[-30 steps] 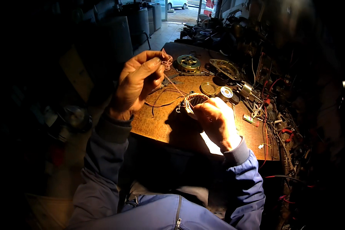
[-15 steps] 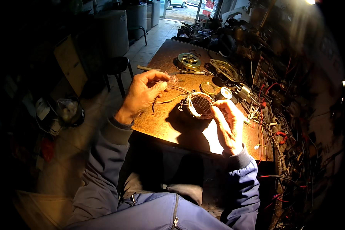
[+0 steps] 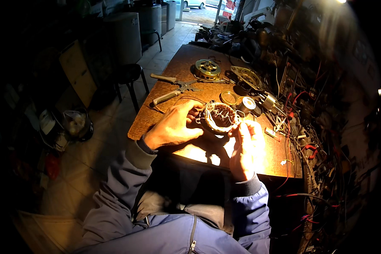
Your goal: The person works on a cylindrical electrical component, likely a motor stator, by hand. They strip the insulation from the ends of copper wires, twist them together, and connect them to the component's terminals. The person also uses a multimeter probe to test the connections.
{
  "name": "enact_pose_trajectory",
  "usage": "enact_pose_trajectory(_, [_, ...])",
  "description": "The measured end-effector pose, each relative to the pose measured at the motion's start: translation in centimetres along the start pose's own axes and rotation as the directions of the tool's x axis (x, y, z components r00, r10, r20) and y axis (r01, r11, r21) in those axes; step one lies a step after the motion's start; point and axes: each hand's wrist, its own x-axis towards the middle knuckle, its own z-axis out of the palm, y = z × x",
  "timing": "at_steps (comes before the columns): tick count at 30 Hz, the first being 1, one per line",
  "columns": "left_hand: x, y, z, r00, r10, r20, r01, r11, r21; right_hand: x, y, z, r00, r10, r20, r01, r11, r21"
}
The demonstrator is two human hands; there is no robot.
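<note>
A motor stator (image 3: 220, 128) with pale wire loops along its rim and inside stands near the table's middle. My left hand (image 3: 173, 129) is at its left side, thumb and fingers apart, fingertips at or against it. My right hand (image 3: 245, 148), brightly lit, pinches at the stator's right rim; whether on rim or wire is hard to tell. Behind my left hand lie wire strippers (image 3: 165, 96) with pale handles and some thin loose wires. A brass ring (image 3: 229, 97), a spool (image 3: 248, 104) and a metal cylinder (image 3: 267, 101) sit behind the stator.
The wooden table (image 3: 144, 122) carries a brass slotted housing (image 3: 207, 67) and a flat bracket (image 3: 247, 77) at the back. Cluttered cables and red-handled pliers (image 3: 310, 150) line the right. A black stool (image 3: 130, 72) and bags (image 3: 75, 125) stand on the floor at left.
My left hand has come down and right to the stator, no longer showing the tangled pinkish wire, uncovering the strippers. My right hand shifted slightly lower-left. More loose loops show inside the stator.
</note>
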Motion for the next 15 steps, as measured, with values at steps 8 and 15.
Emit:
enact_pose_trajectory(8, [-4.4,3.7,6.8,0.997,-0.028,-0.065,0.015,0.982,-0.191,6.6,-0.4,-5.6,0.979,0.133,0.152,-0.152,0.981,0.122])
enact_pose_trajectory(15, [-3.5,3.9,8.0,0.997,-0.013,-0.078,0.002,0.99,-0.14,7.5,-0.8,-6.8,0.956,0.157,0.246,-0.208,0.958,0.196])
